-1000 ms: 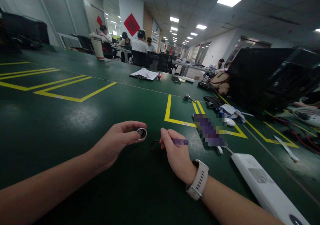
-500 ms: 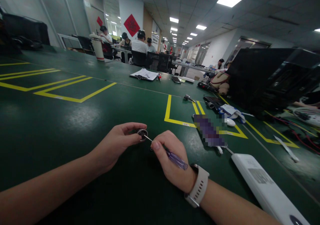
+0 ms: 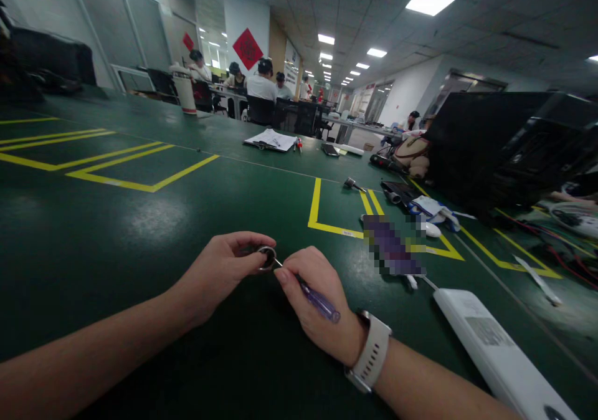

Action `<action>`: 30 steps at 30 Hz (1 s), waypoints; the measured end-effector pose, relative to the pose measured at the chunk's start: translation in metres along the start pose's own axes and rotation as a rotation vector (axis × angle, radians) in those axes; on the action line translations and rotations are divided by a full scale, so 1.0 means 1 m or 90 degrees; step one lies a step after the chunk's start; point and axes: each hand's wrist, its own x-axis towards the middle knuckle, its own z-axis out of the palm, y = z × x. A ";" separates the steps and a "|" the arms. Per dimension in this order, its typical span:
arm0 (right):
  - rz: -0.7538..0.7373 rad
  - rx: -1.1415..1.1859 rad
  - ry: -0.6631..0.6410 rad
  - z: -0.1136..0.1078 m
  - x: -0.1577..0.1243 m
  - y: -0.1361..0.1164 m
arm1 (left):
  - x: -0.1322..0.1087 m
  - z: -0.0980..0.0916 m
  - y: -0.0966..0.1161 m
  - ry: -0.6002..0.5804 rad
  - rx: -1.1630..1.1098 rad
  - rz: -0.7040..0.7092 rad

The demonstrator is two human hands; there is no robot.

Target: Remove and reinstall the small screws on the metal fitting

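Note:
My left hand (image 3: pixel 224 270) pinches a small round metal part (image 3: pixel 268 258), ring-like with a dark inside, between thumb and fingertips. In my right hand (image 3: pixel 317 295) is a screwdriver (image 3: pixel 321 303) with a clear purple handle. Its thin metal shaft points left at the round part, and the tip reaches its opening; whether it touches the inside cannot be made out. Both hands are just above the green table (image 3: pixel 177 364), close together. A pale watch band circles my right wrist.
Right of my hands lie a phone-like blurred slab (image 3: pixel 391 245) and a white power strip (image 3: pixel 495 345). Beyond are a small dark metal piece (image 3: pixel 354 184), a blue-and-white cloth (image 3: pixel 432 211) and a clipboard with papers (image 3: pixel 271 139). A cup (image 3: pixel 185 93) stands far left; several people sit behind.
The screwdriver and my right hand have shifted slightly left and down toward the round part. That part has turned a little in my left fingers, showing more of its rim.

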 end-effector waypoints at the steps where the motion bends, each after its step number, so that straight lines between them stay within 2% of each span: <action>1: -0.004 -0.003 0.002 0.000 0.000 0.000 | 0.000 0.000 0.000 0.002 0.003 0.002; 13: -0.019 -0.023 -0.029 0.001 0.001 -0.003 | 0.000 0.000 -0.001 0.015 0.021 0.014; 17: -0.014 0.008 0.002 -0.001 0.000 -0.006 | 0.000 0.000 0.000 0.005 0.001 0.001; 19: 0.049 0.043 0.046 -0.003 0.000 -0.005 | 0.001 -0.001 0.000 0.002 -0.011 0.000; 23: 0.312 0.202 0.105 -0.002 0.003 0.007 | 0.004 -0.003 0.000 0.020 -0.015 0.000; 25: 0.397 0.282 0.137 0.001 0.004 0.015 | 0.004 -0.004 0.001 0.033 -0.001 -0.008; 30: 0.446 0.301 0.149 0.006 0.004 0.024 | 0.003 -0.004 0.003 0.042 -0.007 -0.027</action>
